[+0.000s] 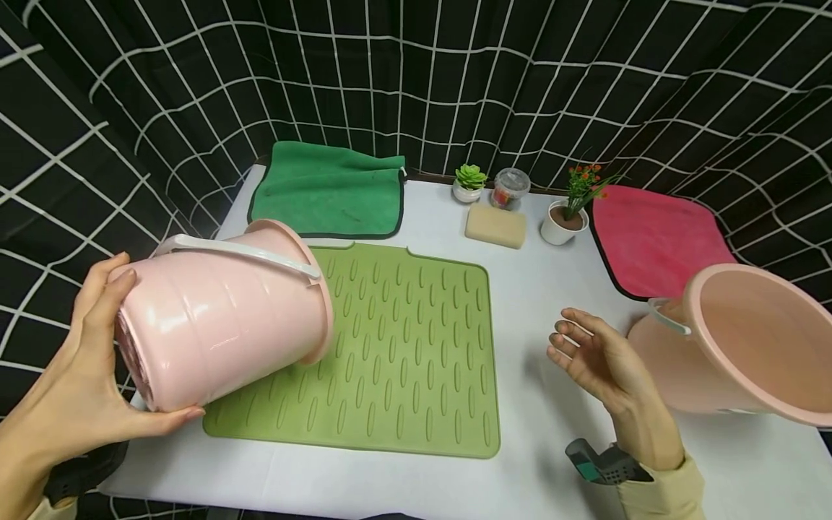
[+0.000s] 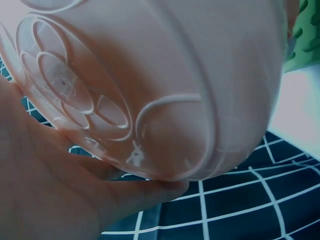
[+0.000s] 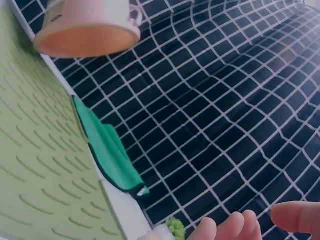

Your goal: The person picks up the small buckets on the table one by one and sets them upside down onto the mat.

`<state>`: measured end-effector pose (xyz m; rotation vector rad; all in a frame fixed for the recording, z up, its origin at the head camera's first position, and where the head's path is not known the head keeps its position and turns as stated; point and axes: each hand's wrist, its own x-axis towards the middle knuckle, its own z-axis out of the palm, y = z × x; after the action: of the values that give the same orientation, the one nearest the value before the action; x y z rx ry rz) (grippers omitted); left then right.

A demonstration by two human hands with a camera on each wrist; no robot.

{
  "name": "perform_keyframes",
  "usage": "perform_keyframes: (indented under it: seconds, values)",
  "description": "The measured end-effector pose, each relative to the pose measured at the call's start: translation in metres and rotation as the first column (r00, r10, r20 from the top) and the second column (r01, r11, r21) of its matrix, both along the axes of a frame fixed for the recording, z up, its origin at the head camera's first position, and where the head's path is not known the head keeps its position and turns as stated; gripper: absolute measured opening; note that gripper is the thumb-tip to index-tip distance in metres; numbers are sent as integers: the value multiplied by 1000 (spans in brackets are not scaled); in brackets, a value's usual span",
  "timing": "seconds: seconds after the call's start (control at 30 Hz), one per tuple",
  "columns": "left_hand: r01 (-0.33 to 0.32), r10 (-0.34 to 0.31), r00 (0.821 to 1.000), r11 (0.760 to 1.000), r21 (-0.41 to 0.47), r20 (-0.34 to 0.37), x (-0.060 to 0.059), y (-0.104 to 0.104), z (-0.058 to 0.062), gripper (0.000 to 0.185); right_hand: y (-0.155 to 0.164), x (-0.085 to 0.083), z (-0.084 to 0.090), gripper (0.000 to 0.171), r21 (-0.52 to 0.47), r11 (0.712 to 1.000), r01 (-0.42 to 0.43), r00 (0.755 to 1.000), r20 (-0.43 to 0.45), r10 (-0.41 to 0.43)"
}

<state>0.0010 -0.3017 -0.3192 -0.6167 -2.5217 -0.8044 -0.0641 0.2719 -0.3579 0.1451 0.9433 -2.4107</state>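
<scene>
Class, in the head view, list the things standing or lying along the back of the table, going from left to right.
green cloth → small succulent pot → clear jar → potted plant with orange flowers → pink cloth

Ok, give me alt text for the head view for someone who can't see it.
The left hand grips a tipped pink bucket by its base over a green ribbed mat on a white table. The right hand hovers open beside a second pink bucket.

The second pink bucket (image 1: 747,347) runs off the head view's right edge, its base hidden.
</scene>
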Motion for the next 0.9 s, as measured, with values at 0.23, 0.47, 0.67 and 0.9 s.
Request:
perform_keyframes:
  seconds: [0.23,0.47,0.67,0.9]
  values:
    - [-25,28,999,997,-79,33,8,0,6,137,6,2,-1,43,-33,999,23,1000,-3,-23]
    - [-19,16,999,994,-106,-28,11,0,6,135,8,2,1,43,-44,998,47,999,14,-46]
    - [-58,60,998,990,-129,17,14,1,8,137,10,3,0,43,-77,995,65,998,31,-63]
    - [-42,49,998,983,-177,34,8,0,14,137,10,4,-2,42,-78,995,65,998,24,-63]
